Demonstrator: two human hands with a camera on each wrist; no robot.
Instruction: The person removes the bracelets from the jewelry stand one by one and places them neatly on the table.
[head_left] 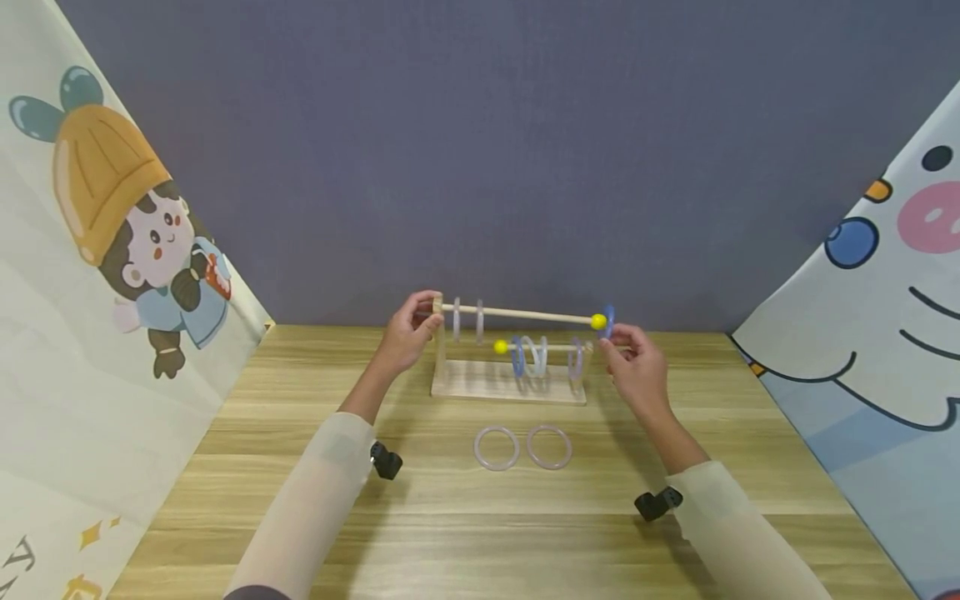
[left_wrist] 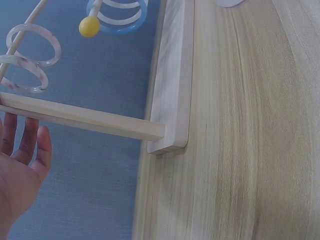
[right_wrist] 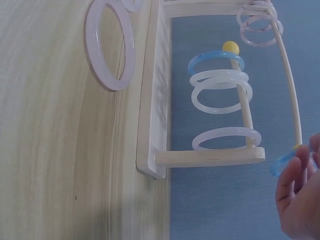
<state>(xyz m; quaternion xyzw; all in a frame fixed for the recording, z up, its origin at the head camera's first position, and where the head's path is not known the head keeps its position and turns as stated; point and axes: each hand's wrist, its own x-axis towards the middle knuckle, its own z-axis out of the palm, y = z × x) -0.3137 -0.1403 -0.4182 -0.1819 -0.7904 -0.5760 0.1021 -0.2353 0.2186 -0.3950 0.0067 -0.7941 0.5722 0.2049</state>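
Right hand pinches a blue ring at the rod's yellow tip; left hand grips the post. Next: slide it on.

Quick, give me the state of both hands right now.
Left hand: grips the wooden rack's left post.
Right hand: pinches a blue ring at the upper rod's yellow tip.
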